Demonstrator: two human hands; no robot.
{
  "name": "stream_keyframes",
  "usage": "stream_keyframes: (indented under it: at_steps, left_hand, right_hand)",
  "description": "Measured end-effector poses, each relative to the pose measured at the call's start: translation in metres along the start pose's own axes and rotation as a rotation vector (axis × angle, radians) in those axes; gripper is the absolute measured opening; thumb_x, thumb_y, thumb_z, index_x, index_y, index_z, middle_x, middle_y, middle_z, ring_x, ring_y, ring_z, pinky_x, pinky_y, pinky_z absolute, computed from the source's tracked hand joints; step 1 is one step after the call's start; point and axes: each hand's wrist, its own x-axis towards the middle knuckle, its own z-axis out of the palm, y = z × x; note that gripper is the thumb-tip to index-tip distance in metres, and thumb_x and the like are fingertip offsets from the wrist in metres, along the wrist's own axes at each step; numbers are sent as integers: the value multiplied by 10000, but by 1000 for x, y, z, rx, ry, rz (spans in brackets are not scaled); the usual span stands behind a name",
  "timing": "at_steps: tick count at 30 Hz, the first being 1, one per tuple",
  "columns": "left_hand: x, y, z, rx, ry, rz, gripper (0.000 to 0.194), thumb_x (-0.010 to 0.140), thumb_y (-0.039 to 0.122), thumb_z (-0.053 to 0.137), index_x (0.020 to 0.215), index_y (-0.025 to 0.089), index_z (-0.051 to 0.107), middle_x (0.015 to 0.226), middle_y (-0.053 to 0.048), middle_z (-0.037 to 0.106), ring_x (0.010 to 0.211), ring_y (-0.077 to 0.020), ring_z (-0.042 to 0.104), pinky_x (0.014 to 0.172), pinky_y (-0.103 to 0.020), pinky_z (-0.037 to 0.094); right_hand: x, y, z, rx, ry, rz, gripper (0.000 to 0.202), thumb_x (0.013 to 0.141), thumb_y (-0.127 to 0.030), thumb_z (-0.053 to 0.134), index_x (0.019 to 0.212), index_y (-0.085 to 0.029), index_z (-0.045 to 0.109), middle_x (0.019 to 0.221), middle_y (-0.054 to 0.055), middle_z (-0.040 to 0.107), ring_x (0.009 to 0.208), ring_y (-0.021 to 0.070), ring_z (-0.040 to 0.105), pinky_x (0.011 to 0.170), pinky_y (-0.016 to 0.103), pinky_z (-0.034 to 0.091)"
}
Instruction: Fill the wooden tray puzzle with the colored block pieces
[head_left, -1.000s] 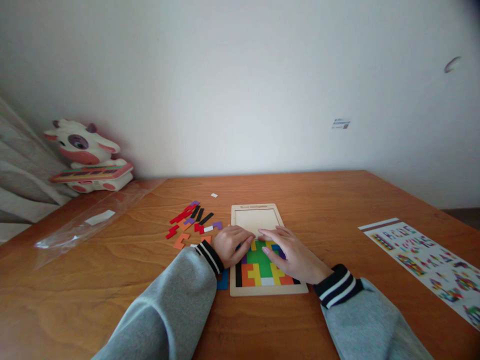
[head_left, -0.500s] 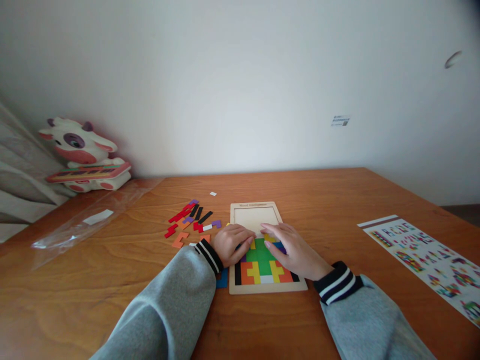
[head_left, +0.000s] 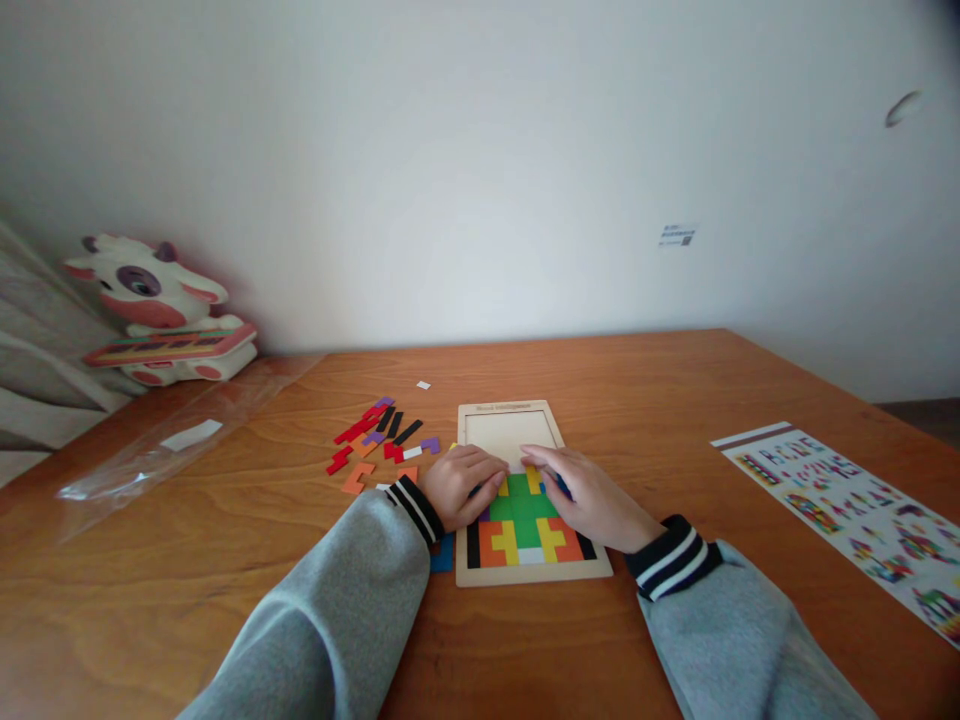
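Note:
A wooden puzzle board [head_left: 532, 575] lies in front of me, its near half filled with coloured pieces. Green pieces [head_left: 520, 510] sit in the middle, with yellow, orange, black and white ones nearer me. My left hand [head_left: 466, 483] rests over the board's left side, fingers bent and thumb tip close to the index finger. Anything between those fingertips is hidden. Over the right side, my right hand [head_left: 592, 495] has its fingers stretched out and thumb apart, the tips by a yellow piece [head_left: 534, 480]. Bare wood [head_left: 502, 430] shows in the board's far half.
Loose red, black, purple, orange and white pieces [head_left: 375, 440] lie left of the board. A blue piece [head_left: 442, 555] is beside its near left edge. Further left are a clear plastic bag [head_left: 135, 475] and a cow toy keyboard [head_left: 172, 345]. A printed pattern sheet [head_left: 847, 530] lies right.
My right thumb has drawn in toward the index finger and shifted right, uncovering more of the green and yellow pieces. My left hand stays almost still. The view has shifted slightly.

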Motion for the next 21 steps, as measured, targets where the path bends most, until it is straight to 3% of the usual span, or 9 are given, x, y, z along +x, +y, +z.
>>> stream_keyframes:
  at_steps: [8, 15, 18, 21]
  left_hand:
    - [-1, 1, -7, -35, 68, -36, 259, 968, 223, 424, 1083, 168, 649, 1034, -90, 730, 972, -197, 671, 874, -348, 530]
    - [-25, -12, -58, 93, 288, -147, 217, 939, 184, 484, 1096, 169, 634, 1000, -79, 724, 913, -170, 679, 823, -289, 544]
    - [-47, -25, -68, 258, 232, -53, 198, 907, 171, 525, 1061, 188, 648, 969, -64, 734, 896, -187, 684, 830, -321, 543]
    - [-62, -33, -63, 314, 190, -3, 192, 884, 156, 545, 1040, 185, 651, 949, -65, 736, 877, -190, 683, 804, -325, 554]
  right_hand:
    - [-1, 4, -6, -57, 43, 10, 367, 942, -166, 433, 1287, -239, 535, 1133, 73, 687, 1051, 206, 639, 944, 410, 510]
    - [-6, 5, -35, -175, 62, 55, 246, 954, -214, 438, 1117, -220, 621, 1072, 70, 690, 1008, 222, 640, 913, 399, 504]
    - [-12, 8, -38, -194, 48, 112, 238, 963, -264, 447, 1139, -224, 603, 1104, 72, 670, 1037, 220, 626, 926, 386, 496]
    - [-19, 16, -32, -239, 74, 238, 291, 964, -344, 453, 1177, -191, 579, 1129, 108, 651, 1031, 242, 621, 900, 395, 501]
